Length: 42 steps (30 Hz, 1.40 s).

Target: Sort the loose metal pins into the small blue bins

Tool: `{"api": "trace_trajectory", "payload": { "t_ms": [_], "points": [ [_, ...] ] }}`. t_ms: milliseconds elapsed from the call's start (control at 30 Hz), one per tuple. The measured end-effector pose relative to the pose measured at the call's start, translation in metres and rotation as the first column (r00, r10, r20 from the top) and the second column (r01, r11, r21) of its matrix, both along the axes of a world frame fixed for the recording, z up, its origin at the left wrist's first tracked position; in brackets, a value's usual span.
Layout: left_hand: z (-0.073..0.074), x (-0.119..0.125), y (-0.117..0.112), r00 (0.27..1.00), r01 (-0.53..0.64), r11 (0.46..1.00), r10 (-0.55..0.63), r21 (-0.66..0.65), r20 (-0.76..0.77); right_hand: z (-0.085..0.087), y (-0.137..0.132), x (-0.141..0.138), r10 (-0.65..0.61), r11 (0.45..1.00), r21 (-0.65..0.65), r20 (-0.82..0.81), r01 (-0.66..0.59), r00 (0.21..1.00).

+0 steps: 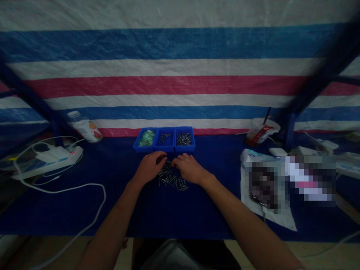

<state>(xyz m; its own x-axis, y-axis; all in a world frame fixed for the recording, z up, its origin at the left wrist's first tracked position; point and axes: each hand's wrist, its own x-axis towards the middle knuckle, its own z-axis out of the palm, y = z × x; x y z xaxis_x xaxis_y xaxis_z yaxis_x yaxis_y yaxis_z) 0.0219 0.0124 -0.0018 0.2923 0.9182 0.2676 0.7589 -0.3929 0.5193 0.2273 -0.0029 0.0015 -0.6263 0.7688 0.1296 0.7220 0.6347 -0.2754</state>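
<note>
A loose pile of thin metal pins or screws (171, 179) lies on the blue tabletop (180, 217); their exact kind is too small to tell. At the pile's far left edge is my left hand (150, 165), fingers curved, with a gap between thumb and forefinger. My right hand (189, 167) bends over the far right side of the pile, its fingers drawn together and their tips low among the pieces. Whatever those tips hold is hidden. Just beyond both hands stand three joined blue bins: a left bin (135, 145) with small greenish packets, a middle bin (165, 147) with a few pins, and a right bin (185, 148) with many.
On the left are a power strip (50, 165), a white cable (95, 184) and a bottle (87, 129). To the right stand a cup with a straw (260, 131) and a white sheet (281, 221) under a blurred-out object. A striped tarp (180, 67) hangs behind.
</note>
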Motion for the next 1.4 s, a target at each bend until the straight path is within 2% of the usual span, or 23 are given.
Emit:
{"api": "trace_trajectory", "payload": {
  "t_ms": [467,633,800,900,967,1033,1133,1200,1267,1400],
  "points": [
    [0.001,0.002,-0.001,1.0,0.016,0.999,-0.017,-0.035,-0.022,0.004,-0.005,-0.004,0.005,0.998,0.067,0.062,-0.009,0.998],
    [0.0,0.002,0.0,1.0,0.01,0.999,-0.011,-0.036,-0.02,0.004,-0.002,-0.004,0.024,1.0,0.015,-0.093,-0.023,0.995],
    [0.0,0.001,0.0,1.0,0.015,0.999,-0.016,-0.031,-0.017,0.005,0.003,-0.002,0.052,0.998,-0.029,-0.292,-0.064,0.955],
    [0.002,0.002,-0.002,1.0,0.016,0.999,-0.017,-0.031,-0.023,0.008,0.007,-0.004,0.014,0.996,-0.068,-0.521,-0.058,0.854],
    [0.002,0.002,-0.002,0.999,0.017,0.999,-0.018,-0.037,-0.026,0.011,0.01,-0.005,-0.09,0.981,-0.184,-0.694,-0.056,0.715],
    [0.003,0.002,-0.003,1.0,0.011,0.999,-0.012,-0.042,-0.026,0.013,0.014,-0.005,-0.24,0.938,-0.336,-0.811,-0.089,0.534],
    [0.003,0.002,-0.002,1.0,0.001,1.0,-0.001,-0.03,-0.021,0.016,0.019,0.001,-0.458,0.853,-0.506,-0.845,-0.131,0.277],
    [0.003,0.001,-0.002,1.0,0.005,1.0,-0.006,-0.023,-0.016,0.017,0.022,0.007,-0.576,0.796,-0.596,-0.8,-0.106,0.168],
    [0.003,0.001,-0.002,1.0,0.012,1.0,-0.012,-0.022,-0.013,0.016,0.026,0.014,-0.659,0.74,-0.669,-0.743,-0.074,0.121],
    [0.003,0.001,-0.002,1.0,0.015,1.0,-0.015,-0.018,-0.014,0.011,0.032,0.02,-0.745,0.659,-0.752,-0.657,-0.024,0.113]
  ]
}}
